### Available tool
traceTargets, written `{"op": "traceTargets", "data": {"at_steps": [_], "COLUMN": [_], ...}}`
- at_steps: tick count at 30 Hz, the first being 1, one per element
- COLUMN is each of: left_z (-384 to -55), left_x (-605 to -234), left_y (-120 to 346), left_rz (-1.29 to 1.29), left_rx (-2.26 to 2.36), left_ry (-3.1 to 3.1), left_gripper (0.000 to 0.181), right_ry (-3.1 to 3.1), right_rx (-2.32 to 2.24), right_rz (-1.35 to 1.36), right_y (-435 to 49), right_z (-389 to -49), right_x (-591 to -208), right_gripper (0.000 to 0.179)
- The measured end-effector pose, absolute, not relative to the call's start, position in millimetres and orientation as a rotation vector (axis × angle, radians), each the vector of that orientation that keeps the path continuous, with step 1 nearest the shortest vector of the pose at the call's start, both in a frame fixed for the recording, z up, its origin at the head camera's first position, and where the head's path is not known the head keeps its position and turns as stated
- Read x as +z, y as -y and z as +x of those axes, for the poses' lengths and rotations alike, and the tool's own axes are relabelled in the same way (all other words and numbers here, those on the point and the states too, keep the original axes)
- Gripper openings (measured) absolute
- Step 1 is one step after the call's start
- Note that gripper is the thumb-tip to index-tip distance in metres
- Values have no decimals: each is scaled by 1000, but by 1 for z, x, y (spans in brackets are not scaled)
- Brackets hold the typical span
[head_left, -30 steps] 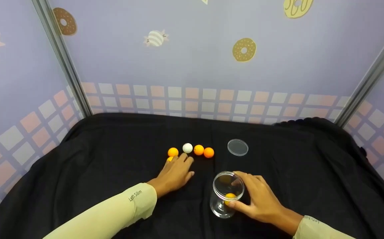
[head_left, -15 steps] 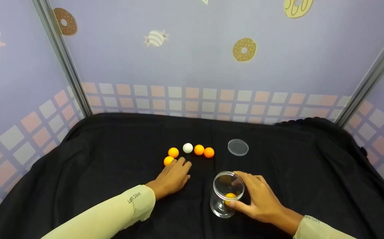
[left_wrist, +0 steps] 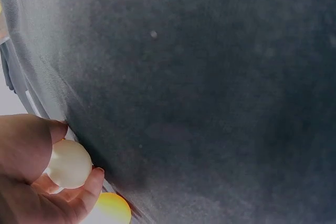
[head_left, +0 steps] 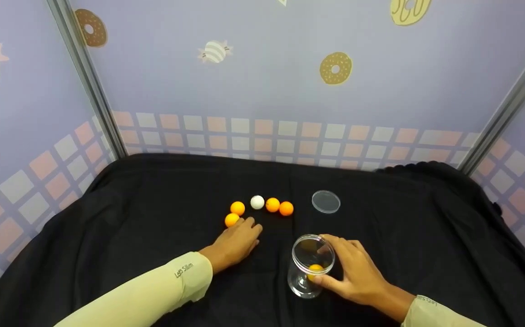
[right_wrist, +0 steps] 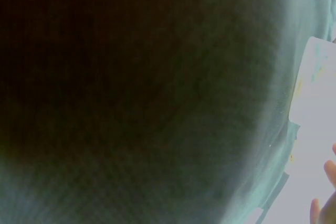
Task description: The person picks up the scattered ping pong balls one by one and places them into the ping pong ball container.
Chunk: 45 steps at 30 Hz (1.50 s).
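Note:
A white table tennis ball sits between the thumb and fingers of my left hand; the hand hides it in the head view. Close by the knuckles lies an orange ball. Farther back are another orange ball, a white ball and two more orange ones, side by side. My right hand grips a clear jar round its right side, thumb toward me. Inside the upright, uncovered jar rests an orange ball.
A clear round lid lies flat behind the jar. Black cloth covers the table and shows some folds. Patterned panels with metal posts stand at the back and sides. The right wrist view is mostly dark cloth.
My left hand has drawn back slightly toward me and left, uncovering the nearest orange ball. My right hand and the jar have stayed in place.

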<state>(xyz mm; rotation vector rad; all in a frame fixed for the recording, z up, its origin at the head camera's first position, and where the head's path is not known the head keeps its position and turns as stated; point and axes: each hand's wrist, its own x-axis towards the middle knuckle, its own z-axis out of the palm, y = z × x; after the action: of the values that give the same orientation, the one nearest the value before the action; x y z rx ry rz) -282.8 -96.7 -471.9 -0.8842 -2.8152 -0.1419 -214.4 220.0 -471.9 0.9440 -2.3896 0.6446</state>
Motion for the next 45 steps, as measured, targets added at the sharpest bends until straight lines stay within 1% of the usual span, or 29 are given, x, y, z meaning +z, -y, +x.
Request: {"op": "traceTargets", "data": {"at_steps": [9, 21, 33, 37, 45], "left_z": [-284, -281, -265, -257, -246], "left_x": [-463, -429, -397, -388, -372], "left_y": [97, 87, 70, 62, 49], "left_rz": [-884, -941, -968, -990, -1049], "left_rx": [-180, -271, -413, -424, -412], "left_ry": [2818, 2687, 2746, 2750, 2693], "left_gripper": [15, 15, 12, 18, 22], "right_ry": [2376, 2382, 2373, 2370, 2371], "right_rx": [644, 640, 640, 636, 626], "right_rz": [943, 948, 941, 945, 941], "right_y": [-220, -221, -220, -220, -221], "right_z": [-214, -215, -214, -215, -215], "right_x": [-472, -473, -473, -474, -473], "right_gripper": [81, 80, 81, 81, 82]}}
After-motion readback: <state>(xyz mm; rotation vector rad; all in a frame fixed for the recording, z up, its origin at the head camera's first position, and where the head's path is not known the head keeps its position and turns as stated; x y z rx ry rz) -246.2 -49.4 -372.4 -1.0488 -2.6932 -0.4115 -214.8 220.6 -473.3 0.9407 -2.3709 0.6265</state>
